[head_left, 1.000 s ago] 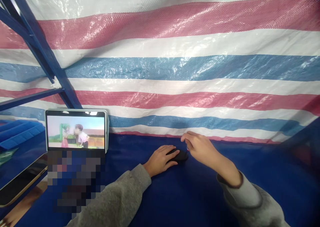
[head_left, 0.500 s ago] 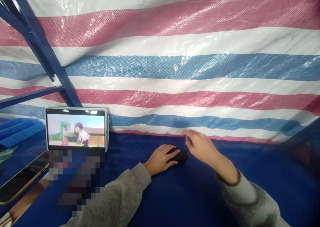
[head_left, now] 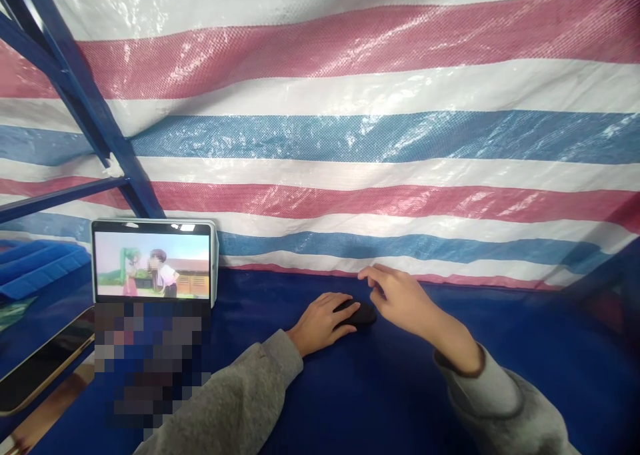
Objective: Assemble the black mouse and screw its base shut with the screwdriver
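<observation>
My left hand (head_left: 323,323) lies over a black computer mouse (head_left: 364,313) on the dark blue surface (head_left: 370,388). Its fingers and thumb wrap the near end, and the rounded far end sticks out to the right. Just beyond that end, my right hand (head_left: 400,296) hovers apart from the mouse. Loosely bent fingers point left, with the thumb lower down, and I see nothing between them. Both arms wear grey sleeves.
A tablet (head_left: 153,261) playing a cartoon stands at the left. Before it lie a phone (head_left: 47,361) and a blurred-out patch (head_left: 150,355). Folded blue cloth (head_left: 43,265) is at the far left. A striped tarp (head_left: 350,138) hangs behind, beside a blue metal frame (head_left: 95,118).
My right hand has shifted slightly, its fingertips a little further left and clear of the mouse's end. My left hand stays on the mouse. The view has tilted a little.
</observation>
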Motion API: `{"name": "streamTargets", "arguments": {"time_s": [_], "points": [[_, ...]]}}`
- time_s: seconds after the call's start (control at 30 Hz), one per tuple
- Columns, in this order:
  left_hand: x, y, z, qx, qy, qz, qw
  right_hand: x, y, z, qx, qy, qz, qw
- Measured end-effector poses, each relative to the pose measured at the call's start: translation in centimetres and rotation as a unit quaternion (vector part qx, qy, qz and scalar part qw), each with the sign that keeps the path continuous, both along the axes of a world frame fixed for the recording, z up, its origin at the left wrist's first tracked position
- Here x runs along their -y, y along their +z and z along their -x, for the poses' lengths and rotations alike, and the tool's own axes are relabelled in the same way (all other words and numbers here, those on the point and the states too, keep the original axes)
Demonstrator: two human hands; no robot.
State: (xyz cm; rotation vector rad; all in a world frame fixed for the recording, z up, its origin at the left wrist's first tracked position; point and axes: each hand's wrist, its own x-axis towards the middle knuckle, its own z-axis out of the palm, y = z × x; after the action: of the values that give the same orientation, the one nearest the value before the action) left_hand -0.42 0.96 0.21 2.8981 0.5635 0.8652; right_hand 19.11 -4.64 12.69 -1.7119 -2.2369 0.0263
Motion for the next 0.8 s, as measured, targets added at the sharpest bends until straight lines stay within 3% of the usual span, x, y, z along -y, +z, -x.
{"name": "streamTargets", "arguments": {"time_s": [0.37,0.57,0.8], "points": [[0.01,0.09,0.10,-0.003,-0.003,0.007,1.000,-0.09,0.11,0.06,0.004,-0.026,0.004,1.000],[0.01,0.06,0.08,-0.003,0.000,0.008,1.000,0.09,0.18,0.05,-0.017,0.009,0.011,1.000],[0.02,0.08,0.08,-0.005,0.002,0.010,1.000,-0.02,0.11,0.02,-0.029,-0.004,0.006,1.000]]}}
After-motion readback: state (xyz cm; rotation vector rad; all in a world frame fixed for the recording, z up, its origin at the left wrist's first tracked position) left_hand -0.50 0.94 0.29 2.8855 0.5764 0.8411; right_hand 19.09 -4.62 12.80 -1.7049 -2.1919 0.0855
